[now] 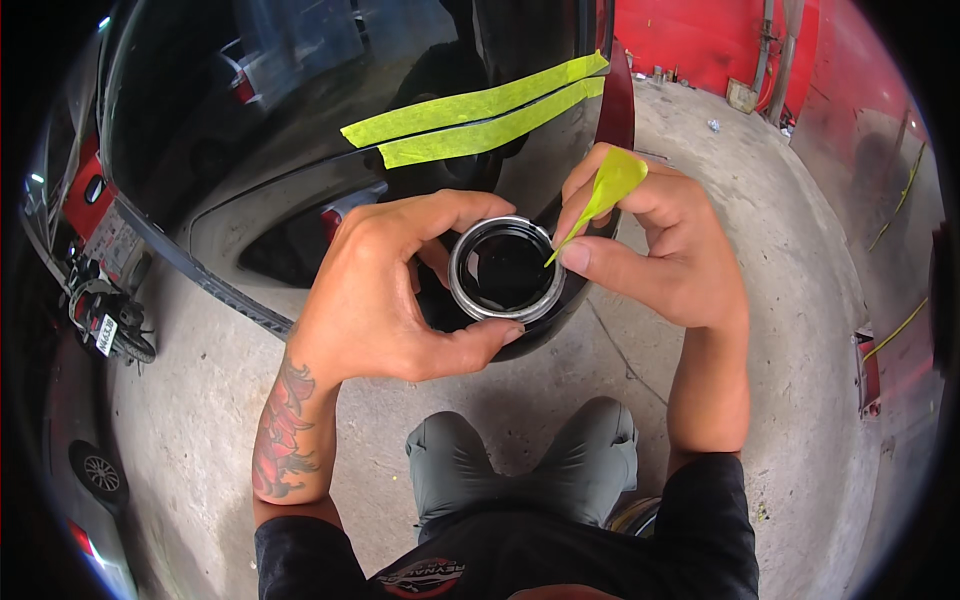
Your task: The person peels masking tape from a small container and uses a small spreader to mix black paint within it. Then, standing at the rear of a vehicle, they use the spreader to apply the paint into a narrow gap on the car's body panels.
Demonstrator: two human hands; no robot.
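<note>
My left hand (375,285) curls round a small round silver-rimmed piece (459,285) with a glossy dark inside; whether it is a ring or a shallow can I cannot tell. Thumb and fingers grip its outer edge from the left. Between the thumb and fingers of my right hand (670,240) is a folded strip of yellow-green masking tape (617,180). The strip's narrow lower end reaches over the right side of the silver rim. Just beyond my hands, two long strips of the same masking tape (470,103) run along the glossy dark car panel (270,130).
Grey concrete floor (205,420) lies around my bent knees (450,460). A motorcycle (110,320) and a silver car (100,545) stand at the left. At the far right is a red wall (690,40), with a bucket (741,96) near it. A round object (640,518) sits beside my right leg.
</note>
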